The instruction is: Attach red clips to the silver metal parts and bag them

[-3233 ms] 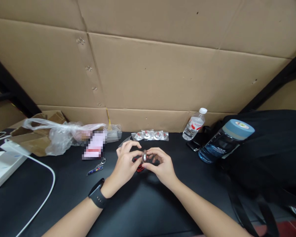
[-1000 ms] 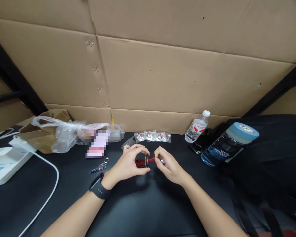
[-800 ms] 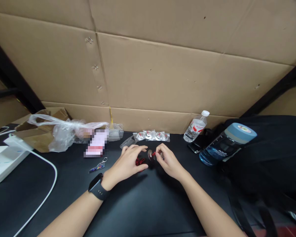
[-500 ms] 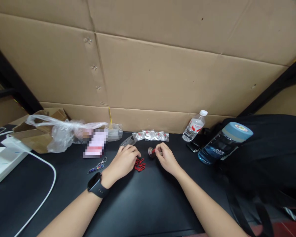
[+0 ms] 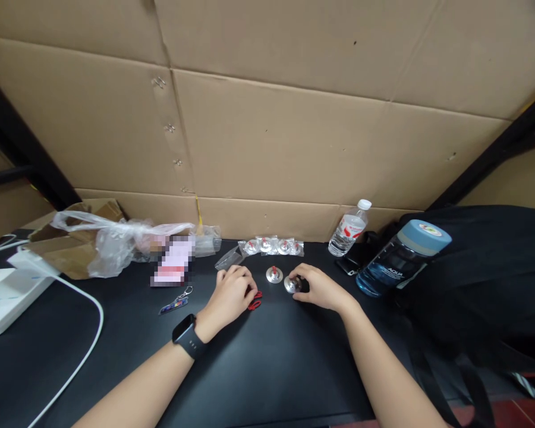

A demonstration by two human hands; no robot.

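Observation:
My right hand (image 5: 314, 286) has its thumb and fingers closed on the rim of a small silvery finger cymbal (image 5: 289, 285) at the table surface. Just left of it lies another cymbal (image 5: 274, 275) with a red cord loop at its centre. My left hand (image 5: 234, 292), a dark watch on its wrist, rests with curled fingers over several red cord loops (image 5: 254, 305). Part of the cords is hidden under that hand, and whatever its fingertips pinch cannot be seen. Behind, several more cymbals (image 5: 266, 244) lie in a row in clear wrappers.
A clear plastic sleeve (image 5: 230, 258), a keychain (image 5: 175, 305) and a blurred pink-white item (image 5: 175, 261) lie on the left. Plastic bags (image 5: 111, 249) and a white cable (image 5: 98, 333) are farther left. A water bottle (image 5: 349, 229), blue-lidded bottle (image 5: 399, 261) and black bag (image 5: 485, 279) occupy the right.
The right hand has let go of the corded cymbal, now lying flat, and moved right onto a second cymbal. The left hand has shifted slightly down, covering more of the red cords.

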